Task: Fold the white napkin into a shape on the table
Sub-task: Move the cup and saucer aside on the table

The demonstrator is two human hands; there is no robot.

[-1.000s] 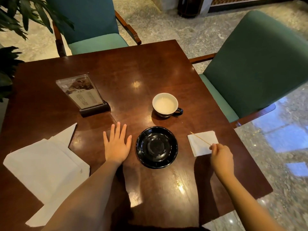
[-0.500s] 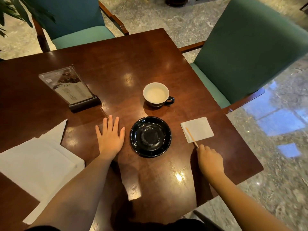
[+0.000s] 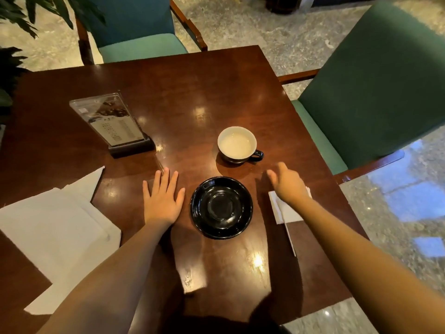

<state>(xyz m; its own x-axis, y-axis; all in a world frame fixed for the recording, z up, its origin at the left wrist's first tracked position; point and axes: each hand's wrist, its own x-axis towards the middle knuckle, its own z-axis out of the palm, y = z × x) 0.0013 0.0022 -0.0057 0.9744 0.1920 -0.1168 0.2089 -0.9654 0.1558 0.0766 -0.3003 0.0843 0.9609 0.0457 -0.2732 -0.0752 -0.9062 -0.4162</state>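
A large white napkin [image 3: 55, 233] lies partly folded on the left side of the dark wooden table [image 3: 183, 97], one corner pointing up. My left hand [image 3: 163, 198] rests flat on the table, fingers spread, right of that napkin. My right hand [image 3: 287, 183] hovers with loose open fingers above a small white folded napkin [image 3: 285, 212], between it and the cup. A thin stick [image 3: 290, 237] lies on the table, partly over the small napkin's near edge.
A black saucer [image 3: 221, 207] sits between my hands. A white-lined cup with a dark handle [image 3: 237, 144] stands behind it. A menu stand [image 3: 113, 124] is at the back left. Green chairs [image 3: 375, 80] stand at the right and far sides.
My right hand has let go of the stick, which now lies on the table, and has moved forward over the small napkin toward the cup. My left hand stays flat.
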